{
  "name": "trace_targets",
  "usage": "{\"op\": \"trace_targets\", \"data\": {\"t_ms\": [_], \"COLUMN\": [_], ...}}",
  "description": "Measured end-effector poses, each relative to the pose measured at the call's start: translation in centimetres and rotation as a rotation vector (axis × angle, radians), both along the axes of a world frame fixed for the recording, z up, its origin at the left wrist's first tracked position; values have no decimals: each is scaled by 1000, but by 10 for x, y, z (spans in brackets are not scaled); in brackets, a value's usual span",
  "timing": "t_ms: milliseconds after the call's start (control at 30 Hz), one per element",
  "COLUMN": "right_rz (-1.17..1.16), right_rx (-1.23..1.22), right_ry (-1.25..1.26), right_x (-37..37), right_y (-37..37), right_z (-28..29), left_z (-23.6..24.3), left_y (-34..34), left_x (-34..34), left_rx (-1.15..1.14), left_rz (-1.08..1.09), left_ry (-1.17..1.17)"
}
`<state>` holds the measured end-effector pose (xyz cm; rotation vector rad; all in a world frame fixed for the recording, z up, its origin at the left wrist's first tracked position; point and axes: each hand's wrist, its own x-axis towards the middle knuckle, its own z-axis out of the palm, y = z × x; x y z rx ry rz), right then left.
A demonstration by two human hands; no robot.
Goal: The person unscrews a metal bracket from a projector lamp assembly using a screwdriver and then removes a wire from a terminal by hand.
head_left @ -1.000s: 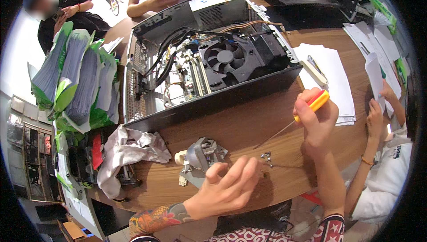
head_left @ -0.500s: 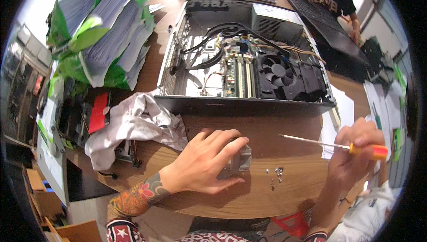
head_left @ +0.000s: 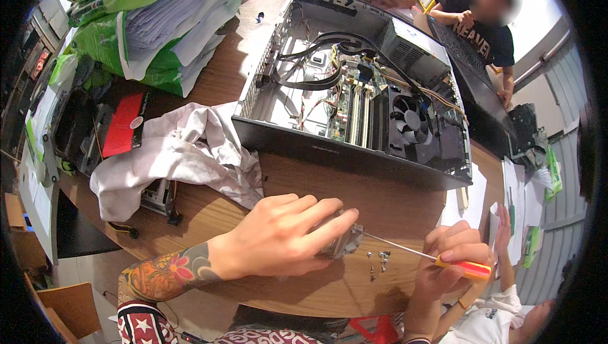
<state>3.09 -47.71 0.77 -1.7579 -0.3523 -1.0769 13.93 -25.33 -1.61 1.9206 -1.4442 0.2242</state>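
one screwdriver [head_left: 467, 268] with a red and yellow handle is clasped in the right hand [head_left: 455, 254], fingers wrapped round the handle near the front edge of the worktop [head_left: 285, 298]. its thin shaft points left, the tip at the right side of a small grey metal part [head_left: 346, 243]. i cannot tell whether the tip touches it. the part sits near the worktop's front edge, mostly hidden by the left hand [head_left: 285, 233], which curls over it from above and grips it with bent fingers. loose screws [head_left: 384, 255] lie just right of the part, below the shaft.

farther back, toward the far edge, stands an open computer case [head_left: 348, 149], with a black fan [head_left: 408, 121] in its right half. a pale cloth [head_left: 183, 151] lies crumpled to the case's left, beside a red box [head_left: 125, 124]. stacked papers [head_left: 174, 27] fill the far left corner. white sheets [head_left: 467, 205] lie near the right edge.
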Motion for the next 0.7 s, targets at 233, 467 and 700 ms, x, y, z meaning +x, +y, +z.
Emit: {"op": "trace_targets", "data": {"t_ms": [233,467,700], "right_rz": [36,138,-334], "right_rx": [25,-7,-268], "right_ry": [-54,38,257], "right_x": [2,0,-20], "right_y": [-1,-9,25], "right_z": [-2,3,44], "left_z": [1,4,6], "left_y": [1,1,-2], "left_x": [-2,-1,-7], "left_rx": [49,37,52], "left_rz": [13,8,15], "left_ry": [-8,-5,-71]}}
